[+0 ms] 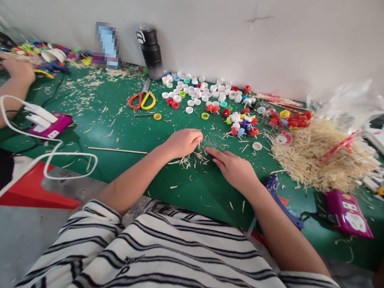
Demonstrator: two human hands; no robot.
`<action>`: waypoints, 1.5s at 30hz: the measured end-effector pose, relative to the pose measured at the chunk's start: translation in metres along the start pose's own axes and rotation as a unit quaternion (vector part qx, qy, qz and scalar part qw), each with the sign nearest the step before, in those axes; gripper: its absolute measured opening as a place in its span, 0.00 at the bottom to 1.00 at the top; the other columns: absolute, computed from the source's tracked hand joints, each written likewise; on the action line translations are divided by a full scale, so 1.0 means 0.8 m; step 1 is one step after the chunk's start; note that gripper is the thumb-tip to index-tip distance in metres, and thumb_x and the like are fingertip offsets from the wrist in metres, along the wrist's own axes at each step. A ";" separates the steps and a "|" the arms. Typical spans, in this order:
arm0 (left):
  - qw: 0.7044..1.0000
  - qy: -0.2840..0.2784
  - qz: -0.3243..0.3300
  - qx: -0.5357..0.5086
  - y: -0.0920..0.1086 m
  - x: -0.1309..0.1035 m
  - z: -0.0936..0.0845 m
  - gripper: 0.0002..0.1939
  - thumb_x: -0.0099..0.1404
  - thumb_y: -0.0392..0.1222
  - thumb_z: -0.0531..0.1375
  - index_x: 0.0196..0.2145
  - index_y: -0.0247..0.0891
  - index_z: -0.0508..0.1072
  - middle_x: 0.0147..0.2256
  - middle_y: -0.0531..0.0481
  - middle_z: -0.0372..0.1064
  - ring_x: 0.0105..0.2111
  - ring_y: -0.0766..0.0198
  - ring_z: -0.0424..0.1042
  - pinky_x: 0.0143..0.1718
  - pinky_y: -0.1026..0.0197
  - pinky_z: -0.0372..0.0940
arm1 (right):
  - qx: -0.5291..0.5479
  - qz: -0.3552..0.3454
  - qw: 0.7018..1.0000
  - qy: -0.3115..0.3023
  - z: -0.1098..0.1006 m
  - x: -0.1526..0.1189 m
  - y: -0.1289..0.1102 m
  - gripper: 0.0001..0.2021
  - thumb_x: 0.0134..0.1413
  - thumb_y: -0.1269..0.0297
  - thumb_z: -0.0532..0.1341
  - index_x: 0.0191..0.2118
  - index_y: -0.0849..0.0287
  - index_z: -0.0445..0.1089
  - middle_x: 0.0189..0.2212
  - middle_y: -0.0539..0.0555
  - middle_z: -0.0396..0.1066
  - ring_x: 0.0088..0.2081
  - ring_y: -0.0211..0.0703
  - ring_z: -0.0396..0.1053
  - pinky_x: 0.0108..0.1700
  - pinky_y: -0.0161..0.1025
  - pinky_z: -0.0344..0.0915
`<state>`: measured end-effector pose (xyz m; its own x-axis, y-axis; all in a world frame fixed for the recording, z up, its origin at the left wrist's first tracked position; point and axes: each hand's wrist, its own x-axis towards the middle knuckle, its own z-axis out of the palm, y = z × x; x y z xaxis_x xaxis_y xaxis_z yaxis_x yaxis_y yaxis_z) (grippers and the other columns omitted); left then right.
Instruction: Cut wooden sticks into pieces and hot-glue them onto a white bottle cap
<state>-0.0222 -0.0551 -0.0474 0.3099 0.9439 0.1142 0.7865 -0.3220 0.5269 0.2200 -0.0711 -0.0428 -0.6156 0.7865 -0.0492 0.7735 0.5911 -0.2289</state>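
My left hand is closed just above the green table, its fingers pinched on a small pale tip too small to name. Close to its right, my right hand lies low over the table with its index finger stretched toward the left hand. The two hands do not touch. Pale wood shavings are scattered beneath and between them. Bottle caps, mostly white with some red, yellow and blue, lie beyond the hands. To the left rests a thin wooden stick.
Scissors and a black bottle stand at the back left. A pile of thin sticks, a blue glue gun and a purple power socket are at right. Another person's arm reaches in at left, near a white cable.
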 end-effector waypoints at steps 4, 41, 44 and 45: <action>1.000 -0.001 0.003 0.012 0.000 0.001 0.002 0.15 0.73 0.42 0.46 0.36 0.40 0.71 0.38 0.47 0.72 0.37 0.59 0.68 0.34 0.58 0.56 | -0.017 0.014 1.000 -0.009 0.002 0.003 -0.003 0.24 0.73 0.55 0.44 0.71 0.34 0.55 0.43 0.53 0.74 0.36 0.47 0.73 0.30 0.38 0.59; 0.998 -0.001 -0.015 0.059 0.001 0.004 0.005 0.19 0.75 0.48 0.49 0.31 0.38 0.71 0.31 0.47 0.71 0.31 0.63 0.65 0.30 0.59 0.52 | -0.001 0.027 0.999 -0.017 -0.007 -0.003 -0.003 0.24 0.73 0.57 0.46 0.70 0.35 0.57 0.46 0.52 0.77 0.39 0.46 0.74 0.35 0.38 0.63; 0.997 0.004 -0.021 0.078 0.002 0.005 0.004 0.18 0.75 0.48 0.50 0.31 0.38 0.71 0.32 0.46 0.72 0.33 0.62 0.67 0.30 0.59 0.52 | -0.023 0.038 0.999 -0.012 -0.003 0.000 -0.007 0.24 0.73 0.56 0.46 0.70 0.33 0.56 0.42 0.52 0.76 0.37 0.45 0.73 0.32 0.37 0.60; 0.996 0.007 -0.022 0.085 0.002 0.005 0.004 0.18 0.75 0.48 0.50 0.31 0.38 0.71 0.32 0.46 0.72 0.33 0.62 0.67 0.30 0.59 0.52 | -0.025 0.039 0.999 -0.011 -0.002 0.001 -0.008 0.24 0.73 0.55 0.46 0.70 0.33 0.56 0.42 0.52 0.76 0.37 0.46 0.73 0.32 0.37 0.59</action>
<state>-0.0184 -0.0522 -0.0486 0.2659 0.9581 0.1066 0.8791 -0.2864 0.3810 0.2149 -0.0744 -0.0398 -0.5556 0.8270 -0.0863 0.8256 0.5363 -0.1753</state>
